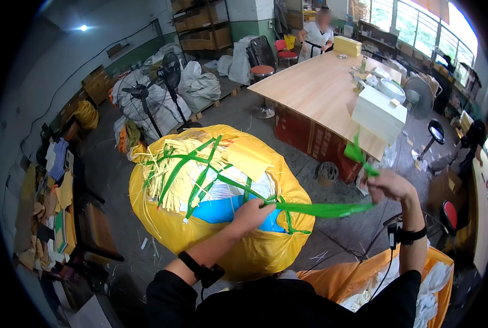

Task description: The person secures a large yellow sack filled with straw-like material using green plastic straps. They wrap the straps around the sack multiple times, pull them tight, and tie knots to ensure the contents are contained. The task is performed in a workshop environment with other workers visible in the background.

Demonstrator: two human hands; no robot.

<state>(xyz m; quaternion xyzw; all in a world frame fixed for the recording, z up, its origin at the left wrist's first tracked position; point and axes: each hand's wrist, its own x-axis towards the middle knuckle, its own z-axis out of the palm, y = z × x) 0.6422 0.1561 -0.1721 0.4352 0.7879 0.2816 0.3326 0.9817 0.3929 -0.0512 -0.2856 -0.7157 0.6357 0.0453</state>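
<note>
In front of me stands a big, full yellow sack [216, 257] with an open top. Pale yellow paper strips [170, 183], a flat yellow sheet [249, 159] and blue plastic [216, 210] show in its mouth. A green plastic strap [331, 210] criss-crosses over the contents. My left hand [249, 215] is closed around the strap at the sack's near right side. Farther right, my raised right hand [388, 186] is closed on the strap, slightly blurred. Between my hands the strap runs nearly level, and a loose green end rises above my right hand.
A wooden-topped table [309, 82] with a white paper stack [379, 113] stands ahead to the right. Behind it is another person [317, 39]. Standing fans [140, 93] are at far left, an orange sack [358, 279] at near right, a cluttered bench [58, 202] at left.
</note>
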